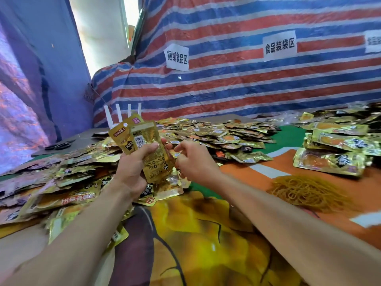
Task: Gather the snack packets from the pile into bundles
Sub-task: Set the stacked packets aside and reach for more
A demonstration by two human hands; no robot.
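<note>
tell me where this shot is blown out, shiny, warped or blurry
Head view: the gap left of the striped tarp is blown out white; head view: foil glare on the packets in the left hand; head view: wide-angle bowing curves the tarp's stripes and stretches both forearms; head view: the packet pile at the left edge is smeared, the rubber bands look sharper.

Rightmost paper sign [373, 41] half out of frame, print illegible; anything between fingers [182, 147] of right hand [193, 164] indiscernible.
</note>
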